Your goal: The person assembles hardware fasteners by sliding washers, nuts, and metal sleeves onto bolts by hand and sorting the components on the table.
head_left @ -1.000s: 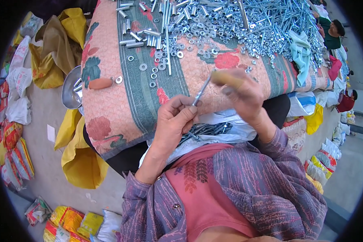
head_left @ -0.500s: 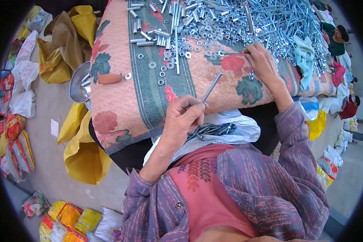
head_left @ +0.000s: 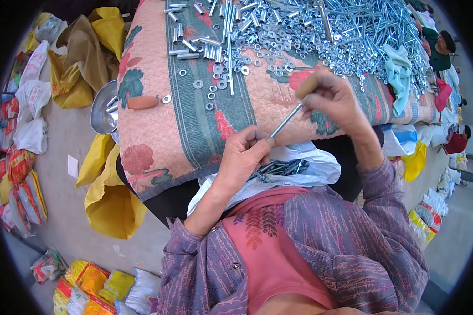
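Observation:
My left hand [head_left: 247, 155] pinches a slim silver metal rod [head_left: 285, 122], which slants up to the right; its lower end is hidden in my fingers. At the rod's upper tip is my right hand [head_left: 333, 100], fingers and thumb curled together, with a tan cover on one finger. Whatever small piece it may hold is too hidden to name. Under my hands, on my lap, an open white bag [head_left: 323, 170] holds several dark metal bolts [head_left: 284, 168]. Beyond them, loose washers [head_left: 273, 44] and nuts lie on the flowered cloth [head_left: 142, 123].
A large heap of long bolts [head_left: 373, 26] covers the far right of the table, with a pale green cloth [head_left: 398, 79] beside it. Short metal sleeves [head_left: 210, 52] lie left of it. A metal bowl [head_left: 102, 113] and yellow sacks [head_left: 113, 197] are at the left. Other people sit at far right.
My right hand has come back from the nuts and washers toward me, and now meets the tip of the rod. My left hand has shifted slightly right, still pinching the rod.

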A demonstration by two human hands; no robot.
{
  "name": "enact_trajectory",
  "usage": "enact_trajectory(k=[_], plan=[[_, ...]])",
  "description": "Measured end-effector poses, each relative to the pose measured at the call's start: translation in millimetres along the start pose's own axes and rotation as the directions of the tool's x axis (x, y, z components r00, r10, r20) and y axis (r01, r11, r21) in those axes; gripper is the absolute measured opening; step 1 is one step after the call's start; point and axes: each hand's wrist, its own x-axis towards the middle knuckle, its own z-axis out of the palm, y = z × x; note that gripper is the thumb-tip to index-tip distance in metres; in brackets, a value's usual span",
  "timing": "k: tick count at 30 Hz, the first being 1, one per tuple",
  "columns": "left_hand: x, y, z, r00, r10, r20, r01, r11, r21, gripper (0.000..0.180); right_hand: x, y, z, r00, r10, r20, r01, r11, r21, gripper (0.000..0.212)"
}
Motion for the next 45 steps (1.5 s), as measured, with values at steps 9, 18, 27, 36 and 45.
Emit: enact_trajectory(k=[9,18,27,36,45], plan=[[-6,17,0,0.976,-0.192,0.102,0.212,0.946,-0.244,0.013,-13,-2,37,0.997,0.078,-0.023,-0.068,0.957,0.283,0.021],[-6,25,4,0.995,0.098,0.004,-0.093,0.959,-0.267,0.031,-10,-6,53,0.995,0.064,-0.074,-0.042,0.96,0.275,0.021],[-17,20,1,0.999,0.031,0.042,-0.025,0.992,-0.126,0.019,-22,-9,60,0.993,-0.005,-0.115,0.044,0.939,0.342,0.027],[-26,12,4,0.998,-0.007,0.06,0.015,0.989,-0.147,0.015,-33,-11,51,0.987,0.137,0.084,-0.156,0.944,0.291,0.034],[-25,14,-2,0.999,0.007,0.043,-0.001,0.99,-0.14,0.015,-29,-2,50,0.998,0.017,0.059,-0.028,0.981,0.193,0.038]])
